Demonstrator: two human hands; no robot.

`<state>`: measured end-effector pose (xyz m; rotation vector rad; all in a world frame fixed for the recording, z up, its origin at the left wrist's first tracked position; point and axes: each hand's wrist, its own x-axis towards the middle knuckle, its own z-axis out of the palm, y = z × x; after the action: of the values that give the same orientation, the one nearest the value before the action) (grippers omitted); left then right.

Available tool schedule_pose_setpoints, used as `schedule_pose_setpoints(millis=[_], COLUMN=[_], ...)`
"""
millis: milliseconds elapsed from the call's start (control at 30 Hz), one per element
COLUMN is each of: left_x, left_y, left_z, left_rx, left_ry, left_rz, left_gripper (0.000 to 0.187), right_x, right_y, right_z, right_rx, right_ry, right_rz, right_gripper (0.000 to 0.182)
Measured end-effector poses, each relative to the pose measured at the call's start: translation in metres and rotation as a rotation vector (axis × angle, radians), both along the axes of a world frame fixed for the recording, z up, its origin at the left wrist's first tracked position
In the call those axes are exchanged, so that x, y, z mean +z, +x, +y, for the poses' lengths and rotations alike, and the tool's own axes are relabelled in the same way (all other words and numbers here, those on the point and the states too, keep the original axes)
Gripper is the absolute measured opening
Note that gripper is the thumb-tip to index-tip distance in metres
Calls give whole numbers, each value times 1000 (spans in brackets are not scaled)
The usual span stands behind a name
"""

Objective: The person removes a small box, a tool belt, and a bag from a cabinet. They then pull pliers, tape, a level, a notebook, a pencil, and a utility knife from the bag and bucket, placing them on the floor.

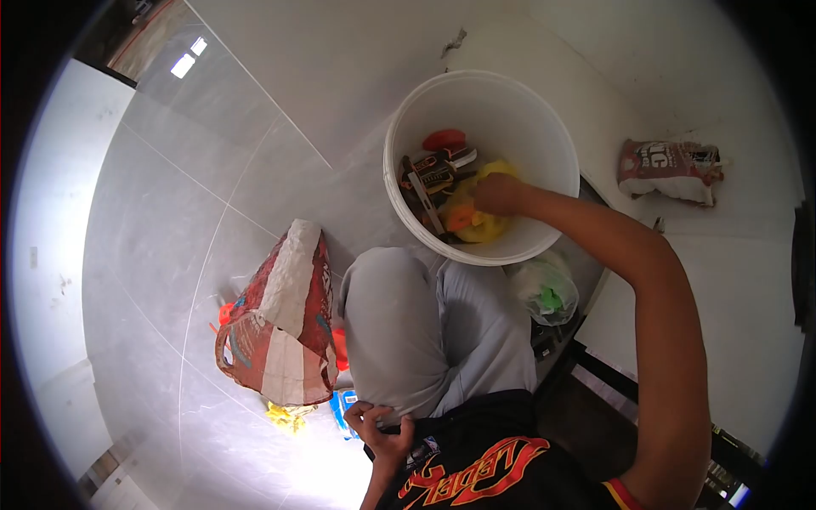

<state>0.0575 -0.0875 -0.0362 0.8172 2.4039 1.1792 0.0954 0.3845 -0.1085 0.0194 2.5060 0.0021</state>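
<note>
My right hand (497, 194) reaches down into a large white bucket (544, 127), its fingers closed on a yellow plastic bag (491, 228). Something orange (461, 216) shows in or against that bag. Beside the bag, at the bucket's left side, lie a red round item (444, 140) and several dark and metal tools (432, 178) that I cannot make out exactly. My left hand (382, 432) rests by my thigh with its fingers loosely bent and apart, holding nothing. Near its fingertips is a blue packet (343, 411), partly hidden.
A crumpled red-brown and white sack (285, 340) lies on the grey tiled floor (161, 255) at my left, with yellow scraps (286, 416) below it. A clear bag with green contents (548, 293) sits by the bucket. Another printed sack (667, 170) lies at the right.
</note>
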Motion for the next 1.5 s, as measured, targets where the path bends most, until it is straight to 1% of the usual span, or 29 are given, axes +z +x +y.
schedule_pose_setpoints(millis=[33,67,133,267,333,367,433,500,567,667,733,800,833,900,933,1000,1033,1100,1133,1167,1233,1300,1400,1467,1500], left_x=[0,0,-2,-2,-2,-2,-3,-3,-1,0,-1,-3,-4,-5,-5,-4,-3,-2,-2,-2,-1,-1,-4,-4,-2], left_y=[-1,-2,-5,-9,-10,-11,-12,-13,-13,-14,-14,-14,-14,-15,-16,-17,-18,-18,-18,-19,-19,-19,-19,-18,-18], left_z=[0,0,0,1,2,2,2,2,3,4,3,2,1,1,2,3,4,5,6,6,7,6,4,4,5], left_rx=[-6,-15,-20,-26,-25,-18,-25,-32,-32,-43,-50,-53,-57,-70,-64,-66,-73,-85,-78,-71,-73,-71,-67,-53,-52], left_ry=[6,13,29,40,44,49,49,45,41,20,26,33,30,24,32,42,22,0,4,8,7,5,-13,-16,-24], left_rz=[-4,-7,-13,-21,-23,-25,-30,-37,-26,-29,-28,-26,-31,-37,-29,-19,-8,6,8,9,14,18,38,48,50], left_gripper=[34,34,34,34,34,34,34,35,34,34,34,34,35,35,34,34,33,33,33,32,33,33,33,33,33], right_x=[9,20,44,85,112,122,143,178,210,264,299,313,321,336,339,343,338,316,298,277,229,179,109,70,51], right_y=[-2,-3,2,13,17,20,22,23,28,45,57,99,111,133,148,171,176,183,188,192,204,216,241,251,256], right_z=[5,9,20,21,19,21,25,28,35,35,19,28,26,19,20,21,19,15,16,18,23,23,18,7,2], right_rx=[-29,-31,-151,-174,-187,-192,-202,-239,-265,-320,-401,-765,-771,-875,-884,-1156,-1163,-1175,-1150,-1124,-1315,-1427,-1431,-1442,-1445], right_ry=[34,39,-36,-48,-70,-68,-98,-165,-158,-95,111,76,81,11,15,-38,-35,-70,10,89,-29,-110,-116,-8,-16], right_rz=[-9,-11,100,161,263,263,440,631,782,841,908,982,981,1131,1131,1157,1160,989,950,909,833,799,794,788,783], right_gripper=[9,9,10,9,10,10,8,7,12,8,28,22,22,15,15,15,15,17,18,20,20,18,18,16,16])
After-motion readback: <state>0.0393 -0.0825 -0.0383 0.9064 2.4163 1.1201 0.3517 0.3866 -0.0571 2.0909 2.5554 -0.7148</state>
